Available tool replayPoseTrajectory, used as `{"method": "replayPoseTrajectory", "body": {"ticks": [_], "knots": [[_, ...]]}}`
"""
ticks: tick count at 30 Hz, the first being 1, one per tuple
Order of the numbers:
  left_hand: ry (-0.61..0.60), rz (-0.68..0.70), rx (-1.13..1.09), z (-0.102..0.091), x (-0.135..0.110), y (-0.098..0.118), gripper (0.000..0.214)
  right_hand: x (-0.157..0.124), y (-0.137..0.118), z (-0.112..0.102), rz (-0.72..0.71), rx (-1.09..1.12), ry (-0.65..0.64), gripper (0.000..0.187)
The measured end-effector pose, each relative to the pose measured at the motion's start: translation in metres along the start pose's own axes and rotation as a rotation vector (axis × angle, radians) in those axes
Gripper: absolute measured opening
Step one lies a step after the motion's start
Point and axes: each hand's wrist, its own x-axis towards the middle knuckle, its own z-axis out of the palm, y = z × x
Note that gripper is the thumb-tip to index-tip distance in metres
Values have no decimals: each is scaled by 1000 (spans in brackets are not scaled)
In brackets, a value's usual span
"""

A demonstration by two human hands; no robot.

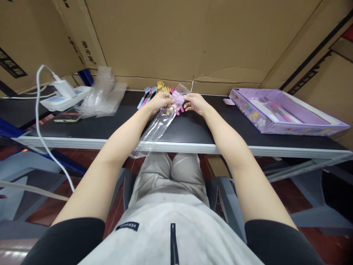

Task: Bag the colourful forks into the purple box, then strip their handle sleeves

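Observation:
Above the middle of the table, my left hand [162,101] pinches the left side of a small purple printed card [178,98]. My right hand [196,103] has its thumb and forefinger closed at the card's right edge, the other fingers curled below. A long clear plastic bag [158,127] trails from under my left hand over the table's front edge. Pink handle ends [178,111] show just below the card. Behind my left hand lie several small hand-shaped back scratchers [147,95] with blue, yellow and pink heads; my fingers partly hide them.
A purple box tray [261,125] on the right holds pink-handled pieces, with another small card [228,102] beside it. To the left are a stack of clear bags [106,95], a phone [67,117] and a white power strip [62,101] with a charger. Cardboard walls [176,44] stand behind.

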Motion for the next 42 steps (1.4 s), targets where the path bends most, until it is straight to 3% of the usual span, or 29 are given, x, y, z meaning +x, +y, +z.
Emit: {"method": "replayPoseTrajectory", "body": {"ticks": [12, 17, 24, 34, 39, 42], "knots": [[60, 31, 9, 5, 0, 1, 21, 7, 6, -2, -39, -4, -17, 35], [59, 21, 28, 5, -5, 7, 23, 8, 5, -1, -34, 0, 32, 29], [58, 18, 7, 5, -4, 4, 17, 22, 9, -18, -57, 43, 143, 38], [42, 13, -28, 3, -1, 0, 20, 26, 0, -39, -52, 149, 365, 24], [15, 1, -33, 1, -1, 0, 20, 30, -8, -74, -87, 250, 545, 23], [23, 19, -37, 1, -1, 0, 18, 27, -12, -100, -94, 208, 721, 32]]}}
